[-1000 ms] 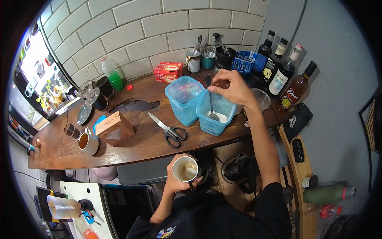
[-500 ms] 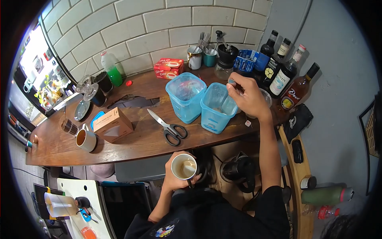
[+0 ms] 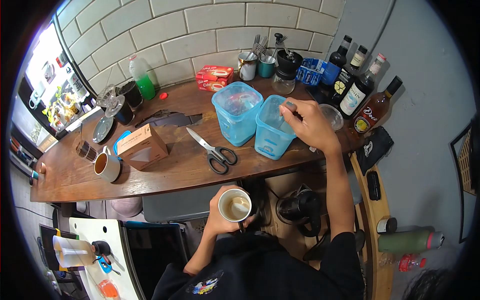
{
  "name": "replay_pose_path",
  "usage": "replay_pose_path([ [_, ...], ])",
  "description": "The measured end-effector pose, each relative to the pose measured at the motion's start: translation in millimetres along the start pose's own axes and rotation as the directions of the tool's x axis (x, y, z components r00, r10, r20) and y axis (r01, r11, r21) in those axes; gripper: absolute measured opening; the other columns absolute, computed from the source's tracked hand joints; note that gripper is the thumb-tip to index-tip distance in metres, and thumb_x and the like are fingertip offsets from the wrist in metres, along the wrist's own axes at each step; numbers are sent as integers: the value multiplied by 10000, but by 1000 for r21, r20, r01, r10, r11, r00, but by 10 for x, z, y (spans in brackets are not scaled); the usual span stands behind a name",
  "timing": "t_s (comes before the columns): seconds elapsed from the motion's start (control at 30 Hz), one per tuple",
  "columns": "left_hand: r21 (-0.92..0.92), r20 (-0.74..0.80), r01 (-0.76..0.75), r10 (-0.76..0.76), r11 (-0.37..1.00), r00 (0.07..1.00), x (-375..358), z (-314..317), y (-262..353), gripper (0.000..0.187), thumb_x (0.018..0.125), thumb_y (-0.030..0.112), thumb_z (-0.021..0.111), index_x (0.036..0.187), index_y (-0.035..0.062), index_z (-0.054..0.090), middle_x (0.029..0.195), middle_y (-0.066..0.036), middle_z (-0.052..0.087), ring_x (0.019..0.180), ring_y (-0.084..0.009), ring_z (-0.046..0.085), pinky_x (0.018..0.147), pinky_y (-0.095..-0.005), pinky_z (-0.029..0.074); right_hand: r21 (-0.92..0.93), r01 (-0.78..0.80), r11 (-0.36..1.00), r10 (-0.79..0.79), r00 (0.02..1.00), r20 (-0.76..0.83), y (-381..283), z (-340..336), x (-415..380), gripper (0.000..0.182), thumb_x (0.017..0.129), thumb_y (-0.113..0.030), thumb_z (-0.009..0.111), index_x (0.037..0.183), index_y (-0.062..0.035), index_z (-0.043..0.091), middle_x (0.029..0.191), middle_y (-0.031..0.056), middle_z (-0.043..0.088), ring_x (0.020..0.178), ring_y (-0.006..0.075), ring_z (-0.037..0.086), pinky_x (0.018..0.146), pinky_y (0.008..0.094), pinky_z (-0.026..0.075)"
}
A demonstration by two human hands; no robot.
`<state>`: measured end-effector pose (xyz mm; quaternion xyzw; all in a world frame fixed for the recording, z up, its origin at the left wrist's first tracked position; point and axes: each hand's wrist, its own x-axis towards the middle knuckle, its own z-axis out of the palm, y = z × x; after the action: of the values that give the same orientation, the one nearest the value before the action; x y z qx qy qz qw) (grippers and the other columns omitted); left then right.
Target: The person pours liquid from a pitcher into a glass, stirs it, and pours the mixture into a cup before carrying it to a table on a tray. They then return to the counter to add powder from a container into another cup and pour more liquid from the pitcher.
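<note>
My left hand (image 3: 220, 220) is wrapped round a white mug (image 3: 235, 205) with a dark handle, held below the counter's front edge; light brown liquid and something pale show inside. My right hand (image 3: 311, 122) is closed in a pinch on the handle end of a spoon (image 3: 288, 111), over the right blue container (image 3: 272, 142). The spoon's lower part is hard to make out through that container's opening. Beside it on the left stands a second blue container (image 3: 237, 117) with a clear plastic bag inside. Black-handled scissors (image 3: 216, 154) lie open to the left of both containers.
On the wooden counter (image 3: 185, 175) are a brown filter box (image 3: 143, 148), a mug (image 3: 107, 167), a red box (image 3: 215, 78), a green-liquid bottle (image 3: 142, 80), cutlery cups (image 3: 247, 67), a grinder (image 3: 286, 72) and several syrup bottles (image 3: 356, 97). A black kettle (image 3: 299, 210) sits below.
The view has shifted slightly, so the counter items appear a little higher. My right hand has lowered relative to the right container, with the spoon still pinched. My left hand still holds the mug.
</note>
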<state>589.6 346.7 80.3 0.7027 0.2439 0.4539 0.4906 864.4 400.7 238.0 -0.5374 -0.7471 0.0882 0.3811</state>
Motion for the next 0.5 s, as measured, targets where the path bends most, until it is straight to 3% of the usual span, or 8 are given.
replay_pose_path([
  [0.17,1,8,2,-2,1000,1000,-20,-25,-9,671,558,196,897,1104,-21,572,1002,-91,636,903,-170,633,825,-306,511,73,53,996,-43,991,-129,-18,-83,-57,178,947,-75,544,840,57,594,744,79,589,609,118,503,573,271,420],
  [0.2,0,8,3,-3,1000,1000,-21,-24,-6,671,558,196,897,1104,-21,572,1002,-91,636,903,-170,633,825,-306,511,64,100,993,-84,971,-225,58,-73,-62,158,941,-105,563,885,37,604,628,115,550,562,182,526,559,312,423],
  [0.23,-11,5,9,-9,1000,1000,-18,-22,1,668,559,196,897,1102,-20,573,1003,-90,635,903,-169,632,824,-304,511,63,99,993,-83,971,-224,87,-103,-72,158,941,-105,563,885,37,604,628,115,550,562,182,526,559,312,423],
  [0.33,-41,-3,21,-21,999,1000,-13,3,8,655,542,166,876,1093,-9,568,1000,-94,638,892,-164,622,809,-301,506,126,7,992,35,942,-334,135,-173,-100,195,971,-124,536,852,6,620,618,22,539,571,63,505,524,260,405],
  [0.5,-58,-9,20,-21,998,1000,2,19,6,633,524,139,857,1071,1,571,998,-97,642,885,-159,613,798,-300,500,147,-69,987,115,937,-331,189,-137,-149,196,970,-116,541,845,17,613,631,15,571,581,54,533,533,229,416],
])
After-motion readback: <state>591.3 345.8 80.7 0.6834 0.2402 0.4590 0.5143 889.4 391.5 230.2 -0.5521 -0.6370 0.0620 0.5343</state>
